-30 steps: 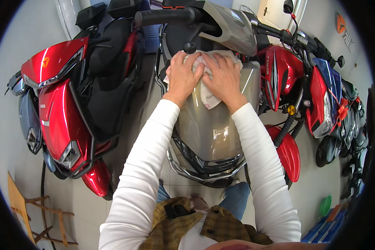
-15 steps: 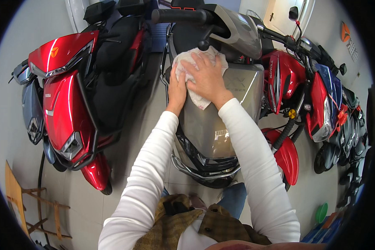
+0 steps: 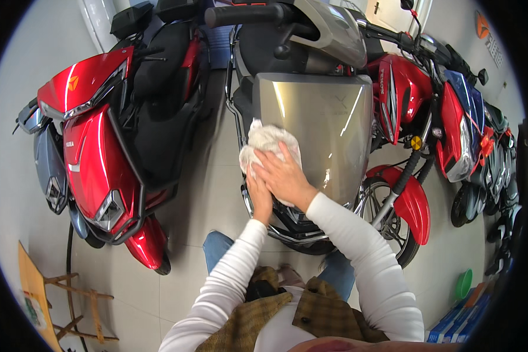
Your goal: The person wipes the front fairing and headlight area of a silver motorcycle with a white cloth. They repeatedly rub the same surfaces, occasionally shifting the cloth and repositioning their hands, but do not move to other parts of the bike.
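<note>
A crumpled white cloth lies against the left edge of the glossy grey-beige front panel of a scooter. My right hand holds the cloth against the panel, its fingers bent over the cloth and pointing up and left. Beside it, my left hand grips the cloth's lower part, with some of its fingers hidden by my right hand. Chrome guard bars run along the panel's left side, close to the cloth. Above the panel is the scooter's black handlebar grip.
A red scooter stands at the left, a red motorcycle close on the right. Several more vehicles line the right wall. A wooden folding stand is at lower left; a green bowl and blue boxes are at lower right.
Both hands have moved the cloth down from the panel's top left to its lower left edge. The top of the panel, covered before, now shows. My view has shifted slightly.
</note>
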Demonstrator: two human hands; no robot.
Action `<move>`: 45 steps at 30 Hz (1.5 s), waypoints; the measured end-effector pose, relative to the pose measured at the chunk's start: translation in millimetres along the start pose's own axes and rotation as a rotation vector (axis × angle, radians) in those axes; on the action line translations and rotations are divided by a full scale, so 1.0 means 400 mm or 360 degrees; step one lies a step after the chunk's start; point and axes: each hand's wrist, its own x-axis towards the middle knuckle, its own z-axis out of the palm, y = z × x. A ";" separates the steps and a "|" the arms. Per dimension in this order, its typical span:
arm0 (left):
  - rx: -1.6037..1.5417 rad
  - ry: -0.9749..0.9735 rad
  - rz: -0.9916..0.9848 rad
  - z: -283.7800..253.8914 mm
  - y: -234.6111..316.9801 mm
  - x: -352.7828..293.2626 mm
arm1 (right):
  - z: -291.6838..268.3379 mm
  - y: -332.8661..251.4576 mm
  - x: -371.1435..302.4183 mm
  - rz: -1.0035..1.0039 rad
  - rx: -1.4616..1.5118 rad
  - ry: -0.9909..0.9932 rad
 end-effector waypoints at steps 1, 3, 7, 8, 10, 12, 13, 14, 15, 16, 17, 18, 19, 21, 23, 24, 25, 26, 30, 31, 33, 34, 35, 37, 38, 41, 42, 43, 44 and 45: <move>0.0207 0.0055 0.0125 0.010 -0.007 -0.038 | 0.000 -0.015 -0.038 0.0018 0.0073 0.0023; 0.0090 0.0063 0.0129 0.019 -0.012 -0.124 | -0.002 -0.043 -0.116 0.0094 0.0181 0.0049; 0.0353 0.0018 0.0220 0.038 -0.011 -0.223 | 0.004 -0.090 -0.261 0.0342 0.0339 0.0123; 0.0417 -0.0015 0.0258 0.039 -0.011 -0.237 | 0.011 -0.100 -0.284 0.0412 0.0299 0.0157; 0.0488 -0.0096 0.0330 0.035 -0.009 -0.251 | 0.025 -0.120 -0.316 0.0552 0.0290 0.0291; 0.0680 -0.0182 0.0502 0.030 0.006 -0.236 | 0.034 -0.123 -0.329 0.0672 0.0249 0.0472; 0.0740 -0.0221 0.0612 0.030 0.019 -0.226 | 0.035 -0.116 -0.327 0.0737 0.0297 0.0458; 0.0761 -0.0295 0.0620 0.032 0.040 -0.195 | 0.033 -0.101 -0.320 0.0795 0.0330 0.0478; 0.0864 -0.0301 0.0845 0.036 0.068 -0.165 | 0.025 -0.079 -0.314 0.0851 0.0368 0.0552; 0.0935 -0.0318 0.1021 0.051 0.100 -0.122 | 0.017 -0.046 -0.301 0.0882 0.0409 0.0571; 0.1002 -0.0325 0.1203 0.071 0.139 -0.078 | 0.006 -0.008 -0.284 0.0937 0.0391 0.0557; 0.1076 -0.0352 0.1296 0.091 0.181 -0.034 | -0.005 0.034 -0.261 0.0991 0.0381 0.0602; 0.1149 -0.0369 0.1399 0.117 0.228 0.011 | -0.016 0.079 -0.234 0.1059 0.0373 0.0592; 0.1212 -0.0310 0.1568 0.178 0.319 0.090 | -0.035 0.176 -0.175 0.1073 0.0335 0.0733; 0.1319 -0.0282 0.1685 0.239 0.398 0.148 | -0.047 0.264 -0.127 0.1098 0.0293 0.0803; 0.1321 -0.0256 0.1776 0.268 0.428 0.167 | -0.050 0.305 -0.107 0.1104 0.0271 0.0828; 0.1367 -0.0296 0.1812 0.298 0.453 0.182 | -0.052 0.346 -0.095 0.1109 0.0250 0.0852; 0.1415 -0.0339 0.1849 0.326 0.473 0.195 | -0.052 0.385 -0.088 0.1165 0.0231 0.0848; 0.1481 -0.0477 0.2007 0.439 0.507 0.220 | -0.037 0.532 -0.091 0.1301 0.0272 0.0913; 0.1484 -0.0520 0.2030 0.467 0.508 0.222 | -0.030 0.559 -0.103 0.1362 0.0344 0.0906; 0.1512 -0.0555 0.2041 0.519 0.504 0.218 | -0.011 0.581 -0.137 0.1430 0.0403 0.0958; 0.1535 -0.0581 0.2061 0.541 0.502 0.215 | 0.000 0.583 -0.156 0.1523 0.0518 0.0957; 0.1557 -0.0601 0.2085 0.559 0.498 0.209 | 0.010 0.582 -0.174 0.1596 0.0628 0.0980; 0.1556 -0.0751 0.2105 0.583 0.483 0.182 | 0.031 0.548 -0.218 0.1710 0.0686 0.1001; 0.1559 -0.0838 0.2124 0.589 0.475 0.167 | 0.041 0.520 -0.240 0.1775 0.0698 0.1018; 0.1520 -0.1105 0.2087 0.587 0.429 0.099 | 0.063 0.400 -0.318 0.2063 0.0685 0.0928; 0.1537 -0.1191 0.2075 0.576 0.413 0.077 | 0.065 0.352 -0.346 0.2101 0.0737 0.0887; 0.1575 -0.1291 0.2042 0.562 0.397 0.056 | 0.069 0.303 -0.364 0.2132 0.0683 0.0840; 0.1607 -0.1331 0.2053 0.544 0.381 0.035 | 0.072 0.252 -0.381 0.2160 0.0631 0.0801; 0.1542 -0.1353 0.2056 0.519 0.362 0.012 | 0.073 0.201 -0.398 0.2207 0.0601 0.0750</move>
